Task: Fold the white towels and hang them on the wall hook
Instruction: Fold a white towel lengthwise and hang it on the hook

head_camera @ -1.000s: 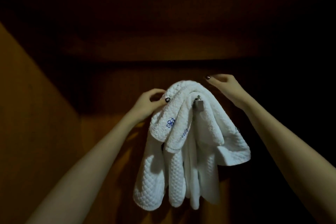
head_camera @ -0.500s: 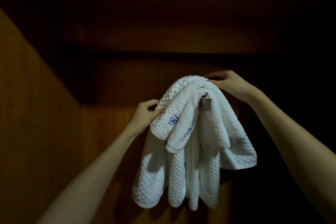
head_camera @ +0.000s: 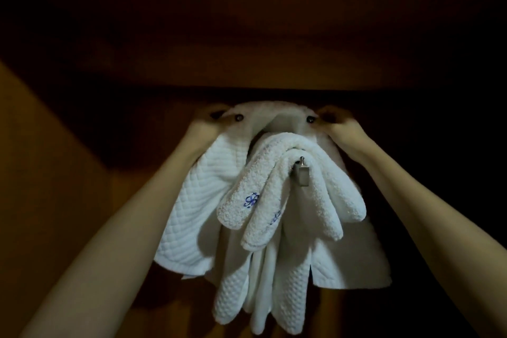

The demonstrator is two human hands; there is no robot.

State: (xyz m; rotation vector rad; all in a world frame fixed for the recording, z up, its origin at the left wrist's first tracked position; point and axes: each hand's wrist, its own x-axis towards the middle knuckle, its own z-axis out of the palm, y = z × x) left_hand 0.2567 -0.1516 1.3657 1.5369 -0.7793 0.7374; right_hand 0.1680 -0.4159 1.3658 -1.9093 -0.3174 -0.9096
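Left hand (head_camera: 207, 125), right hand (head_camera: 336, 124), towel (head_camera: 201, 200): higher.

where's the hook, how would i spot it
On the dark wooden wall hangs a bundle of white towels. Near its top, poking out between fluffy folds, is the small silver metal hook, the only shiny thing among cloth.

I think this is a small wooden nook in a home or a hotel. The walls (head_camera: 49, 186) are brown wood, and it is dim in here. A metal hook (head_camera: 301, 177) sticks out, with white towels (head_camera: 288, 151) (some have a little blue flower (head_camera: 251, 199) sewn on) hung over it.
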